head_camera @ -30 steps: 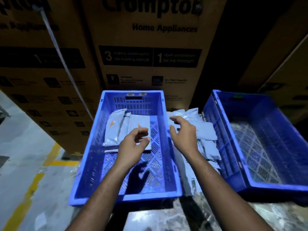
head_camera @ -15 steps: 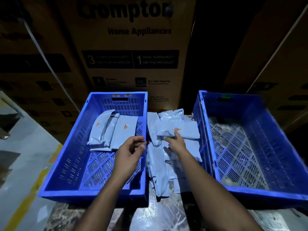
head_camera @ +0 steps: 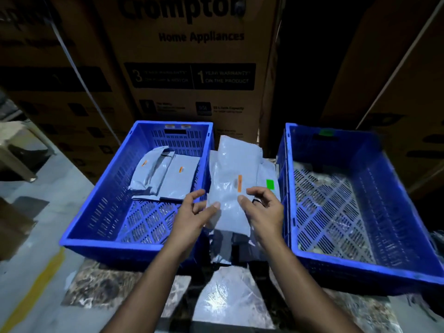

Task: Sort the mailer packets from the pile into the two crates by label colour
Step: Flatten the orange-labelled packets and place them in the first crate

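Both hands, left and right, are pinching the orange-labelled packet; its long axis is running twelve-to-six; orange crate is lying at nine o'clock, nearer the left hand.

— What have I got up in front of me?
— A grey mailer packet with an orange label, lifted above the pile between the two blue crates.
— And that pile?
— Grey packets lying overlapped; one shows a green label, just beside the right crate.
— The left crate?
— Grey packets lie flat at its far end, two of them showing orange labels. No packets show in the right crate.
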`<state>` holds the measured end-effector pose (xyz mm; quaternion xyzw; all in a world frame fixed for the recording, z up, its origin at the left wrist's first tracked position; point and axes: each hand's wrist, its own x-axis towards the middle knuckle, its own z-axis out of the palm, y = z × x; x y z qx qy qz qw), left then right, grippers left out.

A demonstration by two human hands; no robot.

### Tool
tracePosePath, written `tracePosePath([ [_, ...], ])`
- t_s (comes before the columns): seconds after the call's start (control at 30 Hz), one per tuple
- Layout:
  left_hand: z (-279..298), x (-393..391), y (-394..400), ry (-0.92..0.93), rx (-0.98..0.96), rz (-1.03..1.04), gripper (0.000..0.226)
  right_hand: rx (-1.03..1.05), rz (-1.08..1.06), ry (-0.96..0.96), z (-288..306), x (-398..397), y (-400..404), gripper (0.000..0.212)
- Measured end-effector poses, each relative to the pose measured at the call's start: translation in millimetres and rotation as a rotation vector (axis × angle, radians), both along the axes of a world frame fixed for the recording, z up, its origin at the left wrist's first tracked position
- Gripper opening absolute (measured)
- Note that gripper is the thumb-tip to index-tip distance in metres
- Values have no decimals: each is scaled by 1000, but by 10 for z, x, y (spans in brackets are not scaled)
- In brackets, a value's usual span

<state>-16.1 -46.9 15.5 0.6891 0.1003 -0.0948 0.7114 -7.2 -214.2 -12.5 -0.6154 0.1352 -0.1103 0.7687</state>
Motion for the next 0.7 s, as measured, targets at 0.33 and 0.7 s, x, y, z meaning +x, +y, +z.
tracePosePath([
  [0.33,-292,-747,274,99,27,-300,40,111,43,143,-93,-843,-84,52],
  [0.7,-1156,-1026,821,275,31,-162,39,-86,-196,299,-809,-1821,180,81],
])
